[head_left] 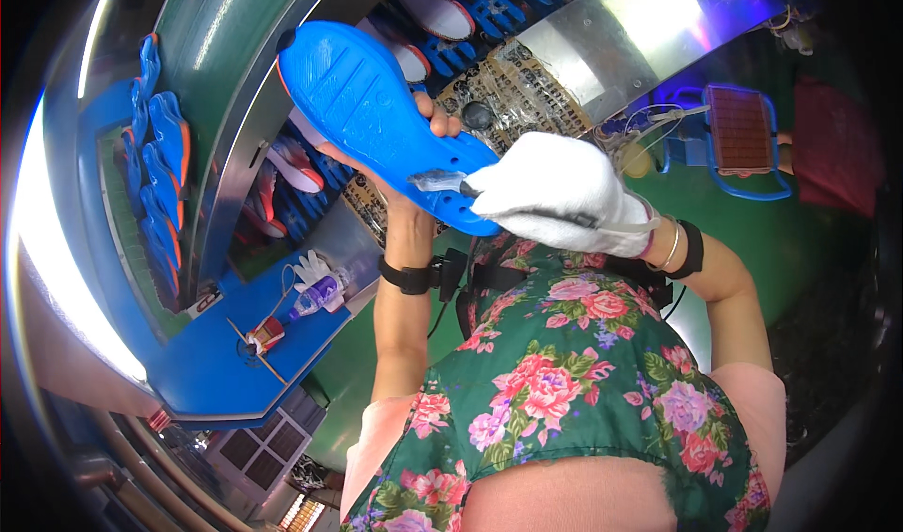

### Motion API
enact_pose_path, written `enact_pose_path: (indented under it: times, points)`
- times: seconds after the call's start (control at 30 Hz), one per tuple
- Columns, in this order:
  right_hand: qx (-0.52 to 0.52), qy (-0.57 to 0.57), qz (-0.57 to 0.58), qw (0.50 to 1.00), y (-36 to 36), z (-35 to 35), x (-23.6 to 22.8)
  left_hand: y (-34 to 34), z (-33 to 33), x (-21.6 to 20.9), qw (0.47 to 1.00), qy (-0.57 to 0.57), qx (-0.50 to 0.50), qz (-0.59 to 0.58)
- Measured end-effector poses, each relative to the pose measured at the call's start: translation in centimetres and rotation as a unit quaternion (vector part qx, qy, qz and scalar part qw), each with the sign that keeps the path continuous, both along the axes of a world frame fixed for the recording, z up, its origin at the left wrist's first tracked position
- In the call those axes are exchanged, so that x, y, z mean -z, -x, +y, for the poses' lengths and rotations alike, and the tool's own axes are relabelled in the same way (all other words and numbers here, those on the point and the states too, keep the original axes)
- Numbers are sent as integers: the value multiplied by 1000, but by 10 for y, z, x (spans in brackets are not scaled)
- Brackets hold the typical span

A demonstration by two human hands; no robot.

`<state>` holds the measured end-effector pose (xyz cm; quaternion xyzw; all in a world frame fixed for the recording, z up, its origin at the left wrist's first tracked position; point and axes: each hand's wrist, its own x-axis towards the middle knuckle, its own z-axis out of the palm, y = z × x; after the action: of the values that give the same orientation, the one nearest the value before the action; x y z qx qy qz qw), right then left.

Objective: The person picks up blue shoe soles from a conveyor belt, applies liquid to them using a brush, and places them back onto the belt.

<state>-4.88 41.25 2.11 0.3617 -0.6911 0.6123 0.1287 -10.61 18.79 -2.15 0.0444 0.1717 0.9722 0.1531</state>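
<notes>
A blue shoe sole point(376, 109) is held up above a floral apron point(574, 381), gripped from behind by the bare left hand point(414, 146). A small brush point(447, 182) is pinched in the white-gloved right hand point(564, 189) and pressed against the sole's heel.

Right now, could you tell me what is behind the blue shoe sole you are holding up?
Behind the blue shoe sole show a metal conveyor frame and racked soles; the sole hides most of the left hand.
</notes>
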Motion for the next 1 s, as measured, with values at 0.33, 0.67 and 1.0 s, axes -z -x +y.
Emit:
enact_pose_path:
  times: [0.33, 0.67, 1.0]
  points:
    - [-80, 10, -28, 996, -2, 0, -4, 21, -19, -11, 981, 84, 171, -28]
    - [-124, -5, -30, 992, 1, -5, 6, 36, -24, 3, 947, 95, 307, -23]
    - [-187, 30, -302, 934, 8, 6, 1, 37, -22, 5, 928, 178, 300, -129]
